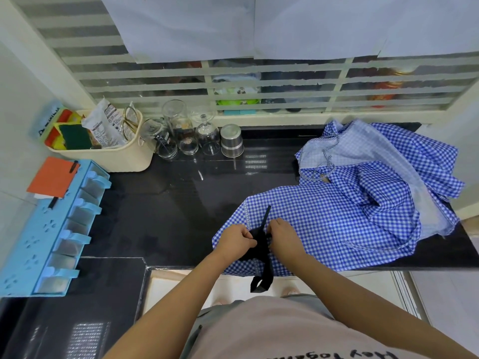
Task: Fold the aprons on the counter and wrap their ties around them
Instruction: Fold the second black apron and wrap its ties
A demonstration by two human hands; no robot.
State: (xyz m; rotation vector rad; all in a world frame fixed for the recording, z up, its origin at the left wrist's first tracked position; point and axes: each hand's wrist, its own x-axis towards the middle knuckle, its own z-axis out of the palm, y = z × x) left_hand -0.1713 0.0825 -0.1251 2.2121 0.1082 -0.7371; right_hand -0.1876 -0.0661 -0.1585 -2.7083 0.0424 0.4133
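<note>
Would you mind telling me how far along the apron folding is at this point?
Nothing looks finished yet. In hand: the left hand and right hand both pinch the black tie over the checked apron lying at the front edge of the counter, with the tie's end hanging off. Left: the crumpled heap behind it is unfolded and unwrapped.

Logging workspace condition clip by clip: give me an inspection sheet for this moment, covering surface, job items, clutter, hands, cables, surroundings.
Surface: glossy black counter.
Job's things: blue checked apron at the front edge, black tie across it; crumpled checked pile at the right.
Clutter: basket, upturned glasses, steel cup, blue rack, orange notepad.
Hands: left hand and right hand both grip the tie.
Cables: nothing seen.
Surroundings: striped window, paper sheets over it.
</note>
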